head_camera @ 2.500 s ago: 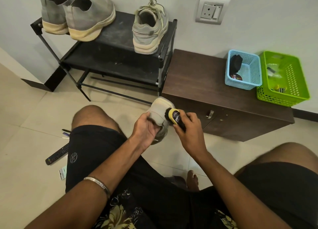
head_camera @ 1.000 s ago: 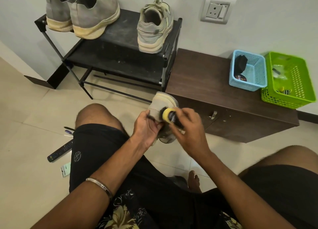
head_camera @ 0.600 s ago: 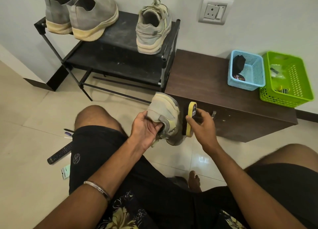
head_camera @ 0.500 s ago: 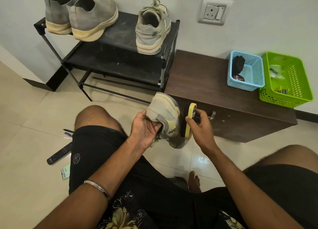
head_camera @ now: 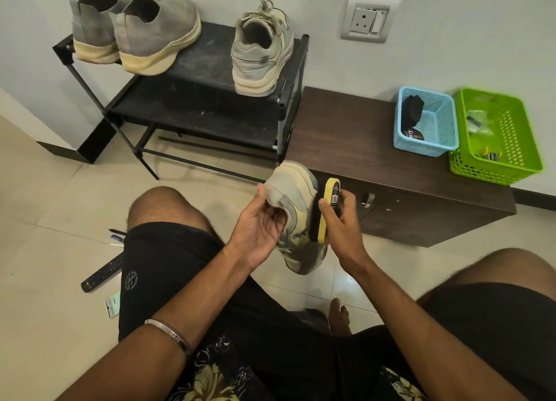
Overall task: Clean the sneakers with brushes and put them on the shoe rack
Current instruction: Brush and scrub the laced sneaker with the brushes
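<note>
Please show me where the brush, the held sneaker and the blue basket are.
brush [head_camera: 329, 209], head view, on its yellow back.
held sneaker [head_camera: 296, 190], head view, on its heel side.
blue basket [head_camera: 425, 147], head view, on its front wall.

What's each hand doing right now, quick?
Left hand: grips the sneaker, fingers tucked into its opening.
Right hand: holds the yellow brush against the sneaker's side.

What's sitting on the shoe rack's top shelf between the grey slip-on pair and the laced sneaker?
Nothing: in the head view, the top shelf of the shoe rack is bare between the grey slip-on pair and the laced sneaker.
</note>
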